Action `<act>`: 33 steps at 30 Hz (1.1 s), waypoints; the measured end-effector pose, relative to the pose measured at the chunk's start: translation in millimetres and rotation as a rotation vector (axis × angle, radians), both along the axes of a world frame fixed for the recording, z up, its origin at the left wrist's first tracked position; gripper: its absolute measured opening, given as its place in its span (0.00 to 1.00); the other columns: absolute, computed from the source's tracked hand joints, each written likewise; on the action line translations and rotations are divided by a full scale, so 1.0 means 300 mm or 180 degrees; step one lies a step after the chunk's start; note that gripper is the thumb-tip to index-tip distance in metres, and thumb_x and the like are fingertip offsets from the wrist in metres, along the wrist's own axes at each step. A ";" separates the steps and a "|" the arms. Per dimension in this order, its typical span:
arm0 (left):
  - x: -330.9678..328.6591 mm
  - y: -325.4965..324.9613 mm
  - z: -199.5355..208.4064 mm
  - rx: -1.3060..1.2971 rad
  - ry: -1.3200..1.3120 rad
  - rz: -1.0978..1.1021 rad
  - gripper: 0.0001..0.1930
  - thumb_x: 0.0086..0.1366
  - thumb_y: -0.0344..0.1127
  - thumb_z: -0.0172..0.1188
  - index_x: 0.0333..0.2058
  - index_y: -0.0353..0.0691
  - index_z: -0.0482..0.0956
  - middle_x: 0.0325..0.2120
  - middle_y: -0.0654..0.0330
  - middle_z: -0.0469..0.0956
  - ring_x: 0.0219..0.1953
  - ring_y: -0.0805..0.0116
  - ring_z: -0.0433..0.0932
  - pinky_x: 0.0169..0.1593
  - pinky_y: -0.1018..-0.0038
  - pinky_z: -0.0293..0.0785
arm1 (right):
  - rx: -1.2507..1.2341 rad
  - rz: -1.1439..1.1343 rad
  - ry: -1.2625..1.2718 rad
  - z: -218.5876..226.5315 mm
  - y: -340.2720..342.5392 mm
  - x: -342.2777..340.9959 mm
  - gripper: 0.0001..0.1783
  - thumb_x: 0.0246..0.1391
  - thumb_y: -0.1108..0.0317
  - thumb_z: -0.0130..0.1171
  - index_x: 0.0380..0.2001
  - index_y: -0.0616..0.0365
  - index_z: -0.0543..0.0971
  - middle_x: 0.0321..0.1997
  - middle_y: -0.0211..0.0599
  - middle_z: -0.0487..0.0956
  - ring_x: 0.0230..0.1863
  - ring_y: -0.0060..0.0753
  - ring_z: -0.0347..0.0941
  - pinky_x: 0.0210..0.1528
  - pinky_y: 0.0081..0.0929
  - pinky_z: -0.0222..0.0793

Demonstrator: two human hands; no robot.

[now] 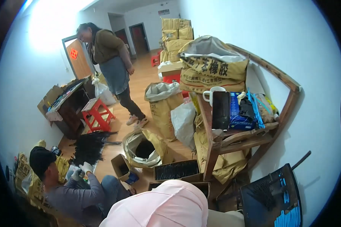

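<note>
Neither of my hands shows in the head view. A large pink cloth shape [159, 206] fills the lower middle and hides what lies below it; I cannot tell what garment it is. Beside it on the right is a beige surface [225, 218], cut off by the lower edge. Just beyond the pink cloth stands a cardboard box [195, 177] packed with thin black strips [174, 169]. To the right, a dark tray-like board [250, 212] carries black strips [262, 193] and bundles of light blue strips [288, 218].
A seated person [72, 193] wearing gloves works at the left by a black pile [89, 147]. Another person [115, 64] stands farther back near a red stool [98, 115]. Open sacks [165, 109] line the middle. A wooden frame [238, 142] holds a phone [220, 109] and white mug [207, 94].
</note>
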State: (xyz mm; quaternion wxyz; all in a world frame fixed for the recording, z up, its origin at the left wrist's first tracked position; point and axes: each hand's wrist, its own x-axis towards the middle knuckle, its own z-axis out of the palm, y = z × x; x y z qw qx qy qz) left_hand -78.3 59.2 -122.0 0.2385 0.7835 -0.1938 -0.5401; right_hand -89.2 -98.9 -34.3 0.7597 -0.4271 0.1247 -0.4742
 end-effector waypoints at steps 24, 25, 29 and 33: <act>-0.588 -0.489 0.002 -0.0621 -0.1051 -0.3529 0.16 0.62 0.45 0.59 0.40 0.37 0.80 0.39 0.47 0.79 0.39 0.51 0.79 0.42 0.61 0.74 | -0.0295 -0.2197 0.1579 -0.073 -0.339 -1.058 0.31 0.49 0.51 0.59 0.53 0.55 0.71 0.53 0.43 0.71 0.53 0.42 0.67 0.53 0.43 0.67; -0.712 -0.479 -0.006 -0.0804 -0.0922 -0.3962 0.16 0.62 0.44 0.59 0.40 0.37 0.80 0.39 0.47 0.80 0.39 0.51 0.79 0.42 0.61 0.74 | -0.0236 -0.2583 0.1824 -0.054 -0.269 -1.216 0.31 0.49 0.50 0.59 0.53 0.55 0.71 0.53 0.43 0.71 0.53 0.42 0.67 0.53 0.43 0.67; -1.130 -0.294 -0.613 -0.1736 0.0541 -0.4417 0.12 0.47 0.43 0.62 0.22 0.39 0.83 0.23 0.47 0.80 0.29 0.49 0.80 0.34 0.58 0.74 | 0.1831 -0.2403 0.1368 0.071 -0.237 -1.360 0.20 0.50 0.54 0.59 0.44 0.51 0.75 0.41 0.33 0.76 0.43 0.33 0.72 0.48 0.34 0.69; -0.987 -0.383 0.001 -0.1500 -0.0130 -0.4233 0.16 0.56 0.46 0.57 0.29 0.38 0.84 0.29 0.48 0.81 0.33 0.48 0.80 0.37 0.55 0.74 | 0.1802 -0.2889 0.1185 0.042 -0.190 -1.550 0.18 0.44 0.64 0.63 0.39 0.56 0.73 0.36 0.36 0.75 0.36 0.35 0.73 0.40 0.33 0.74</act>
